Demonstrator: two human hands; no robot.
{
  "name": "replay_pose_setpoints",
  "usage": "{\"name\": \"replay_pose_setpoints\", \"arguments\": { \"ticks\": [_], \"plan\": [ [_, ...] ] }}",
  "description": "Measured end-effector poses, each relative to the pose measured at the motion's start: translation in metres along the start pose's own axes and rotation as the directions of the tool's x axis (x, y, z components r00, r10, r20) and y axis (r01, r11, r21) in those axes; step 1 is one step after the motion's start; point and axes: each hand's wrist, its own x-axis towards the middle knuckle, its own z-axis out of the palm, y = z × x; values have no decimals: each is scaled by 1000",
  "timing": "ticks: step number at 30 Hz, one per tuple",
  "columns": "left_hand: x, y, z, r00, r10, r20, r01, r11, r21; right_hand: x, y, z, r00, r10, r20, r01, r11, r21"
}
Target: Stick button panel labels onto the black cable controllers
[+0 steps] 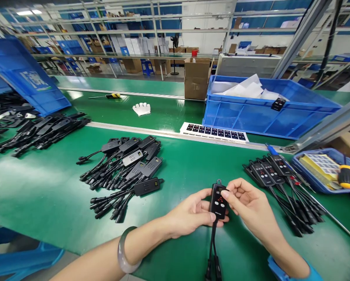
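Observation:
My left hand (189, 212) grips a small black controller (218, 201) with red and white markings on its face, thumb on its lower end. Its black cables hang down toward me. My right hand (246, 203) is closed in a pinch, fingertips pressing on the upper right of the controller's face. A pile of unlabelled black controllers with cables (125, 168) lies to the left on the green table (46, 187). A row of labelled controllers (277, 171) lies to the right. A sheet of black stickers (214, 132) rests on the table's far rail.
A blue crate (251, 115) with white paper stands behind the sticker sheet. A small blue tray (327, 169) with label sheets and a yellow screwdriver sits at right. More black cables (37, 130) lie far left under a tilted blue bin (23, 74). A white glove (142, 109) lies on the conveyor.

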Motion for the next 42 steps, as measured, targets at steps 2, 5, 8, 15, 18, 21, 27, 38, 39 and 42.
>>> {"name": "replay_pose_setpoints", "arguments": {
  "ticks": [2,5,8,15,18,21,27,38,39,42],
  "plan": [
    [0,-2,0,1000,15,-5,-14,1000,21,-1,1,1,1000,-5,1,5,1000,-15],
    [0,-5,0,1000,24,-15,-24,998,52,-2,3,2,1000,-23,-16,22,999,-43],
    [0,-6,0,1000,25,-13,-24,997,71,-3,4,3,998,-39,-49,35,996,-83],
    [0,-5,2,1000,17,-19,-15,995,94,-5,7,3,997,-47,-60,37,988,-147],
    [0,-5,2,1000,13,-25,-11,996,94,-5,8,3,997,-48,-58,37,985,-167],
    [0,-4,3,1000,15,-26,-12,995,96,-3,8,4,997,-45,-63,34,985,-167],
    [0,-4,3,999,19,-41,-13,990,142,-3,8,4,996,-27,-80,14,987,-163],
    [1,-2,4,998,-17,-62,27,986,162,0,16,2,998,16,-56,-24,988,-155],
    [1,-2,4,998,-18,-63,28,986,163,0,17,1,998,15,-54,-24,987,-161],
    [1,-1,3,998,-16,-65,25,988,151,4,19,-2,997,8,-78,-21,986,-164]
  ]
}}
